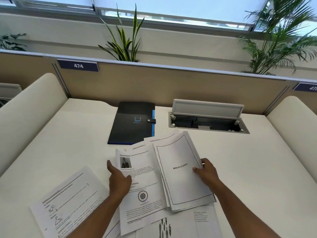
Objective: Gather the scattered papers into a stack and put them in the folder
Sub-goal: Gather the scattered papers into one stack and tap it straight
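A black folder (132, 124) with a blue edge and a snap tab lies closed at the back middle of the white desk (240, 160). In front of it, printed papers lie scattered. My right hand (205, 172) grips the right edge of a small stack topped by the BIBLIOGRAPHY sheet (181, 170), thumb on top. My left hand (119, 179) is over the photo page (144, 191), thumb spread and fingers under that page's left edge. A diagram sheet (72, 205) lies apart at the lower left. More sheets (188, 222) sit near the front edge.
An open cable hatch (208, 120) with a raised lid is sunk in the desk right of the folder. A tan partition (171, 85) with plants behind it closes the back. Rounded cream side panels (29, 107) flank the desk.
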